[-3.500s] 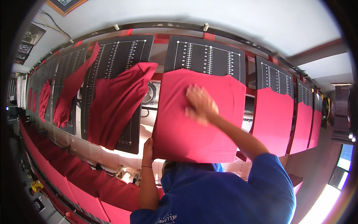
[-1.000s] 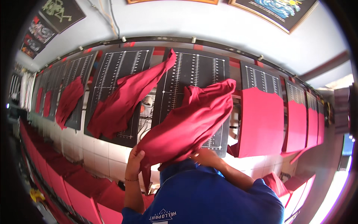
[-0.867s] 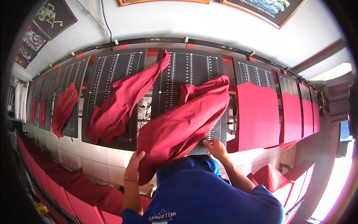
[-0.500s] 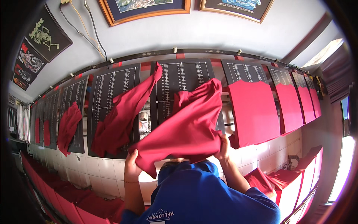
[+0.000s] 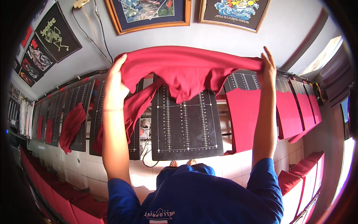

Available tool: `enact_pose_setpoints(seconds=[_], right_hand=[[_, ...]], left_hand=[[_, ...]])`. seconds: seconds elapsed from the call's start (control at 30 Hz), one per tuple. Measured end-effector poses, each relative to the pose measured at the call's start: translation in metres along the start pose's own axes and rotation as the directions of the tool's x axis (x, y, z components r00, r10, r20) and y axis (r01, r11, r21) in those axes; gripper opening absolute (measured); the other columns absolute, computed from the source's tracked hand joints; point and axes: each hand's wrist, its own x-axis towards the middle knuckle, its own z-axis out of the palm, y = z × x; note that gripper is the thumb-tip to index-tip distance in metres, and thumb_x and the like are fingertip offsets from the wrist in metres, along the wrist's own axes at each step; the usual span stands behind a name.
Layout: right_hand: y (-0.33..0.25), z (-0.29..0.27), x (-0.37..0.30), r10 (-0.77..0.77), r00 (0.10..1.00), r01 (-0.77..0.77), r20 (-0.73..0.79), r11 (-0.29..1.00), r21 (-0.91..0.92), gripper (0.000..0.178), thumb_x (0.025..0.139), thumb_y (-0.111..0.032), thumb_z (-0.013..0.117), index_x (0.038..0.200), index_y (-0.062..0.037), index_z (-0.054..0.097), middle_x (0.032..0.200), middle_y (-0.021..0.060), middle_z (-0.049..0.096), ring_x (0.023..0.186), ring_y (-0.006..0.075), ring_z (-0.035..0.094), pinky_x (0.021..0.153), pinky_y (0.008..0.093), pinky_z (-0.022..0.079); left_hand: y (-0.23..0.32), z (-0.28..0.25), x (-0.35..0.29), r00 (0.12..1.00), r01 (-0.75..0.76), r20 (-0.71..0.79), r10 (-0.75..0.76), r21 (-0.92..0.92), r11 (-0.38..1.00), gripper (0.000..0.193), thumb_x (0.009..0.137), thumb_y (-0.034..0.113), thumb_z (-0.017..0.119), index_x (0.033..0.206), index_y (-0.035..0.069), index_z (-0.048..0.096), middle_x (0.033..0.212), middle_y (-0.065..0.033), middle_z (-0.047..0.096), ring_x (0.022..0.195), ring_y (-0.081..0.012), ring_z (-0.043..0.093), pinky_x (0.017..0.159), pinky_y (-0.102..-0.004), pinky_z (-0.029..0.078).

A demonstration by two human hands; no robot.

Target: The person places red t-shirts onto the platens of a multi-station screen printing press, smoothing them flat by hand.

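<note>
A dark red fabric panel [image 5: 186,61] is stretched between my two raised hands, with its middle sagging in folds. My left hand [image 5: 117,72] grips its left end, the fingers closed on the cloth. On the right end, my right hand [image 5: 267,69] pinches the fabric while some of its fingers point upward. Below the cloth lies a black printing board [image 5: 186,128] marked with white ruler lines. Its near part is bare, and the fabric covers part of its far end. A crumpled red fabric piece [image 5: 140,108] lies on the board to the left.
More marked boards [image 5: 76,93] run left, several bearing crumpled red pieces. On the right, red panels [image 5: 244,115] lie flat on boards. Behind me stand rows draped in red cloth [image 5: 56,190]. A rail and framed pictures [image 5: 149,16] line the far wall. A cable [image 5: 146,158] hangs near the central board.
Both hands have moved up and away from me, lifting the fabric panel off the central board's near part. The cloth is now spread wider between them.
</note>
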Motion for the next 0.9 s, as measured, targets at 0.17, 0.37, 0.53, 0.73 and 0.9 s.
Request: enact_pose_setpoints(seconds=[0.17, 0.37, 0.53, 0.73, 0.9], right_hand=[[-0.040, 0.012, -0.073, 0.013, 0.998, -0.016, -0.069, 0.999, -0.042, 0.043, 0.100, -0.012, 0.061, 0.141, -0.0017, 0.053, 0.124, 0.0095, 0.061, 0.104, 0.0157, 0.063, 0.089, 0.0298, 0.053], [0.030, -0.055, -0.174, 0.344, 0.905, -0.385, -0.252, 0.912, -0.138, 0.041, 0.095, 0.001, 0.060, 0.136, -0.0010, 0.055, 0.097, -0.0015, 0.057, 0.089, 0.0068, 0.055, 0.086, 0.0187, 0.044], [0.102, -0.107, -0.240, 0.558, 0.772, -0.635, -0.304, 0.699, -0.328, 0.048, 0.090, -0.013, 0.073, 0.131, 0.0033, 0.055, 0.102, 0.0092, 0.066, 0.094, 0.0148, 0.063, 0.079, 0.0256, 0.052], [0.128, -0.163, -0.328, 0.855, 0.507, -0.762, -0.110, 0.386, -0.520, 0.036, 0.097, -0.022, 0.065, 0.122, 0.0044, 0.062, 0.099, 0.0069, 0.069, 0.086, 0.0125, 0.066, 0.074, 0.0262, 0.052], [0.139, -0.203, -0.386, 0.800, 0.576, -0.813, -0.167, 0.582, -0.019, 0.037, 0.101, -0.028, 0.061, 0.128, -0.0027, 0.060, 0.116, 0.0061, 0.068, 0.102, 0.0143, 0.065, 0.085, 0.0318, 0.054]], left_hand=[[-0.003, 0.002, -0.127, 0.990, -0.057, -0.118, 0.074, 0.137, 0.989, 0.032, 0.097, 0.017, 0.062, 0.123, 0.000, 0.062, 0.120, -0.0120, 0.067, 0.110, -0.0218, 0.066, 0.096, -0.0369, 0.054], [-0.091, -0.078, -0.201, 0.965, 0.140, -0.260, -0.043, 0.369, 0.919, 0.029, 0.096, 0.013, 0.064, 0.123, 0.001, 0.062, 0.114, -0.0059, 0.066, 0.104, -0.0114, 0.062, 0.093, -0.0292, 0.049], [-0.162, -0.154, -0.231, 0.923, 0.302, -0.360, -0.136, 0.458, 0.836, 0.015, 0.096, 0.015, 0.067, 0.102, 0.001, 0.064, 0.097, -0.0019, 0.066, 0.087, -0.0076, 0.060, 0.081, -0.0264, 0.049], [-0.215, -0.228, -0.312, 0.805, 0.532, -0.557, -0.203, 0.526, 0.663, 0.021, 0.096, 0.018, 0.066, 0.101, -0.002, 0.065, 0.090, -0.0051, 0.066, 0.083, -0.0109, 0.059, 0.076, -0.0279, 0.048], [-0.238, -0.240, -0.343, 0.759, 0.615, -0.572, -0.312, 0.470, 0.633, 0.021, 0.097, 0.019, 0.064, 0.101, -0.002, 0.065, 0.089, -0.0063, 0.066, 0.080, -0.0118, 0.060, 0.073, -0.0286, 0.049]])
